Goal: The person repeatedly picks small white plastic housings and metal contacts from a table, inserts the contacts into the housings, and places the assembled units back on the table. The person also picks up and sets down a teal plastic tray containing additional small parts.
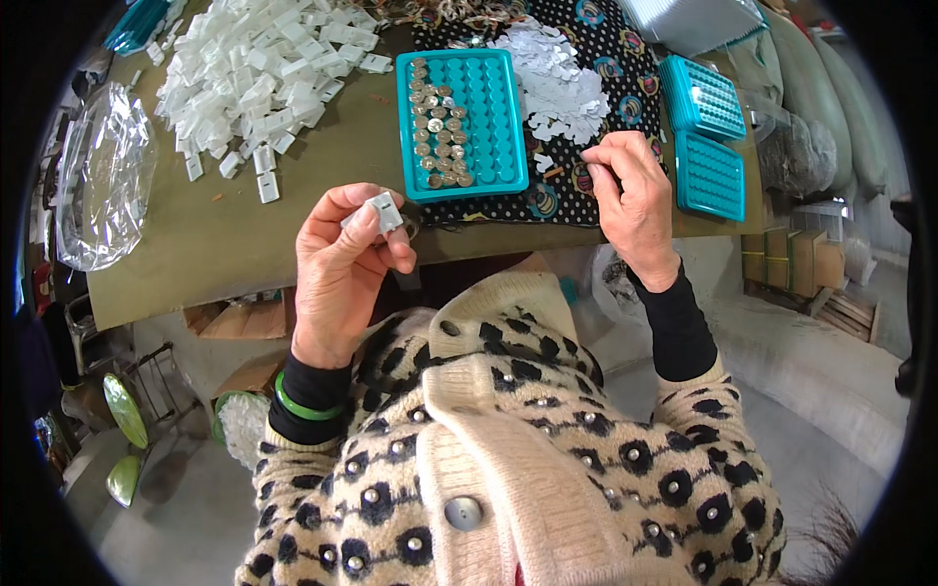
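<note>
My left hand (342, 259) is closed at the table's front edge, pinching a small white plastic piece (387, 211) with a dark slot between thumb and fingers. My right hand (633, 200) hovers over the dotted cloth with its fingers curled and thumb near the fingertips; anything in that pinch is too small to make out. Between the hands, slightly farther off, lies a teal tray (500, 117) with round pockets. Round metallic discs (435, 125) fill its left part. Beside the tray, nearest my right hand, spreads a heap of thin white cut pieces (557, 83).
A large pile of white plastic pieces (264, 68) covers the far left of the table (244, 230). Clear plastic wrap (106, 181) lies at the left edge. The black patterned cloth (576, 210) lies under the tray. More teal trays (710, 176) stand at the right.
</note>
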